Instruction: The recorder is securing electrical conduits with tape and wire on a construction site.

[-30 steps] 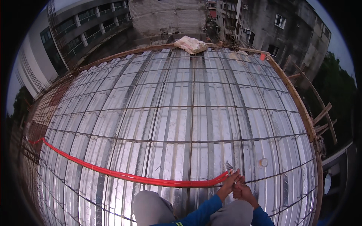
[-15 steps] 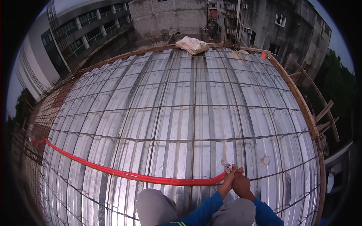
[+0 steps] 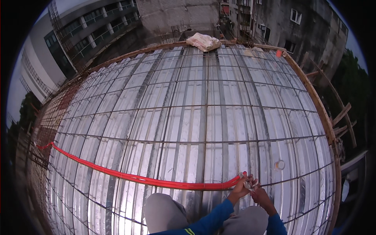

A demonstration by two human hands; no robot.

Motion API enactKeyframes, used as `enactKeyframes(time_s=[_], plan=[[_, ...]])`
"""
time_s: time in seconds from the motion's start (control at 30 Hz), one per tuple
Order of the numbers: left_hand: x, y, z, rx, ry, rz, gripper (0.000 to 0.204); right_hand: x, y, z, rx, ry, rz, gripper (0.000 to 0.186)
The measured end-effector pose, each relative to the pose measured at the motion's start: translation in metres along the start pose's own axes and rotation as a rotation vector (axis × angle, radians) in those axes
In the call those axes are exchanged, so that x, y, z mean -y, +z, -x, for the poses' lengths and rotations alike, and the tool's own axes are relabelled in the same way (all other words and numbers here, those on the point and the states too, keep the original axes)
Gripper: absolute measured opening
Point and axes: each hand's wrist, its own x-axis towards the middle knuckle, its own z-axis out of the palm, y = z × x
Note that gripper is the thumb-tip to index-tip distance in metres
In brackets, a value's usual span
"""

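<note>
Several red conduit pipes (image 3: 156,181), bundled side by side, run in a long curve from the far left across the rebar grid to my hands. At their right end, my left hand (image 3: 239,188) is closed around the pipes, and a red tip shows just above the fingers. Some shiny, pale wrapping (image 3: 248,184) sits between my two hands at that end. My right hand (image 3: 261,195) is close beside it, fingers bent and pinched; what they hold is too small to name.
Ribbed metal decking (image 3: 188,129) lies under a grid of thin rebar. A round, clear tape roll (image 3: 279,165) rests right of my hands. A pale sack (image 3: 203,41) lies at the far edge, a red cup-like container (image 3: 279,53) at the far right. Wooden boards (image 3: 313,98) edge the deck.
My hands, clasped together before, have moved slightly apart at the pipe end. The right hand has shifted right and down, and the left now covers more of the wrapping. The view has tilted slightly.
</note>
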Motion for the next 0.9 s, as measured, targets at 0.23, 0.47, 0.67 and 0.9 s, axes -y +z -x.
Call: enactKeyframes(time_s=[0.23,0.47,0.67,0.9], plan=[[0.005,0.013,-0.009,-0.513,0.112,-0.467,0.031,0.053,-0.007,-0.002,-0.185,0.464,-0.544,0.029],[0.002,0.012,-0.009,-0.401,0.161,-1.027,0.035,0.036,0.015,-0.021,-0.251,0.296,-0.072,0.042],[-0.009,0.005,-0.009,-0.446,0.082,-1.369,0.041,0.063,0.003,-0.026,-0.223,0.377,-0.221,0.042],[0.020,-0.003,-0.006,-0.266,0.089,-1.278,0.048,0.018,0.040,0.000,-0.355,0.451,-0.113,0.038]])
